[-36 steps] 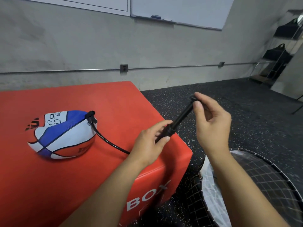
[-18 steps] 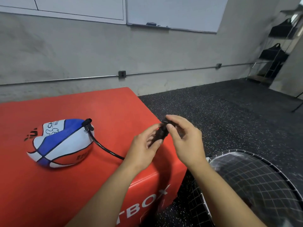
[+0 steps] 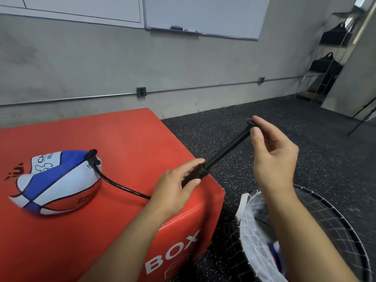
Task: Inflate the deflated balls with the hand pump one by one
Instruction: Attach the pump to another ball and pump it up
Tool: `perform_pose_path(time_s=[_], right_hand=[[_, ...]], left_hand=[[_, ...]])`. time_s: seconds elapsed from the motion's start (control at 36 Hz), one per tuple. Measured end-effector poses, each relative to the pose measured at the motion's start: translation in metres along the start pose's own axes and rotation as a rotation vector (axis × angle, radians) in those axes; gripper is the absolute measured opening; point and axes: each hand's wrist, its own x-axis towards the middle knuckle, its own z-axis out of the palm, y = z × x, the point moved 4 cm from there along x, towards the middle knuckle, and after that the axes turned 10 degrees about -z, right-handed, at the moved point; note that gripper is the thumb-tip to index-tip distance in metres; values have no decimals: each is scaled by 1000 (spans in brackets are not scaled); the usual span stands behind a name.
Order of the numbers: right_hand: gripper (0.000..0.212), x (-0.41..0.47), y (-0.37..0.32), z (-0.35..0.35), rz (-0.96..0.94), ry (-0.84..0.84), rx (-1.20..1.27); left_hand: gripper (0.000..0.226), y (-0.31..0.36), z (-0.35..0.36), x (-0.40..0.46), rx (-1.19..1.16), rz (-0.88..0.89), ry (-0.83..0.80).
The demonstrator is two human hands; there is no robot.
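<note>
We see the left hand gripping the black body of the hand pump, fingers curled around it, above the near right corner of the red box. The right hand pinches the handle at the far end of the pump, and the rod is drawn out long between the two hands. A black hose goes from the pump to the valve of the ball, which lies flattened on the left part of the box. A wire basket stands on the floor at the right, under the right forearm
</note>
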Motion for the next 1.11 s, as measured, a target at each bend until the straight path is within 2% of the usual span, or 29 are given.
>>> perform_pose_path(time_s=[0.14, 0.42, 0.67, 0.86, 1.11], right_hand=[[26, -3, -1, 17, -54, -22, -5], [26, -35, 25, 63, -87, -257, -48], [35, -59, 28, 80, -77, -439, -81], [39, -56, 22, 69, -93, -410, -99], [31, -18, 10, 28, -29, -104, 12]], left_hand=[[56, -4, -4, -1, -59, -2, 18], [62, -8, -13, 2, -208, -15, 55], [66, -8, -14, 3, -276, -31, 102], [64, -1, -13, -3, -277, 2, 101], [62, 2, -1, -4, -223, 7, 56]])
